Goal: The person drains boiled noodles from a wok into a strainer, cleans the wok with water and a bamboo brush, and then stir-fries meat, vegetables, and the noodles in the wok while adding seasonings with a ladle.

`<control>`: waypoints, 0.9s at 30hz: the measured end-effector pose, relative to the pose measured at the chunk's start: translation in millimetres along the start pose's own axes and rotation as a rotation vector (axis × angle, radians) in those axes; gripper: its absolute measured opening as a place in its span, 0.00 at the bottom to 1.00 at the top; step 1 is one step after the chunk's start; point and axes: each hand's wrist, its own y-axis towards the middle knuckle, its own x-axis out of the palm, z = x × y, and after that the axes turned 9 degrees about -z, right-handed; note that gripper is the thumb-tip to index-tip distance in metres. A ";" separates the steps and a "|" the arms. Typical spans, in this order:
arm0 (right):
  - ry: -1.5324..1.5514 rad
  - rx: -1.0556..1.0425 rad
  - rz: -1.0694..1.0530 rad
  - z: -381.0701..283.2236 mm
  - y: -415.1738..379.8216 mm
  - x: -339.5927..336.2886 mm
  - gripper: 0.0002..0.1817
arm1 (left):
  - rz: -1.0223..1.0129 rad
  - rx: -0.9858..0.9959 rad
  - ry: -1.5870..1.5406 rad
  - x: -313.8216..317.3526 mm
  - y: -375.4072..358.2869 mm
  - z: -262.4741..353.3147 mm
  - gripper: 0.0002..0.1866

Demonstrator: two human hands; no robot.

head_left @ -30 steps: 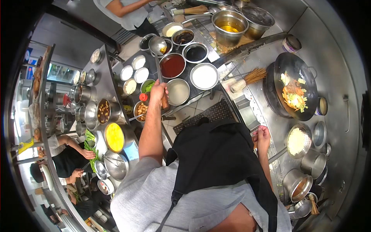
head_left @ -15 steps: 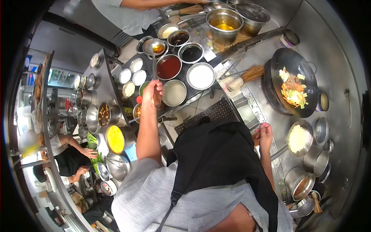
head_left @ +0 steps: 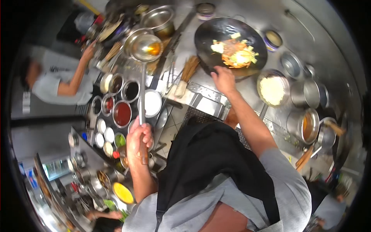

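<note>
My left hand [head_left: 138, 141] is closed around the long handle of a steel ladle [head_left: 146, 47]. The ladle's bowl holds a little amber liquid and hangs above the counter, left of the wok. A black wok [head_left: 216, 33] with orange and pale vegetable strips sits at the top centre. My right hand [head_left: 223, 79] grips the wok's near rim, fingers curled. I wear a black apron [head_left: 208, 154] over a grey shirt.
Round bowls of dark, red and white sauces [head_left: 122, 114] crowd the counter under the ladle handle. Bamboo brushes [head_left: 186, 73] lie beside the wok. A strainer of white food [head_left: 272, 89] and steel pots [head_left: 307, 125] stand right. A person in grey [head_left: 58, 83] works at left.
My view has swung toward the wok. My left hand lifted the ladle from the sauce bowls and carried it toward the wok. My right hand moved from the counter edge to the wok's rim.
</note>
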 end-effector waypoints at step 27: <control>-0.051 -0.029 0.288 -74.3 -139.5 15.9 0.11 | -0.688 0.244 1.833 33.9 181.2 52.9 0.36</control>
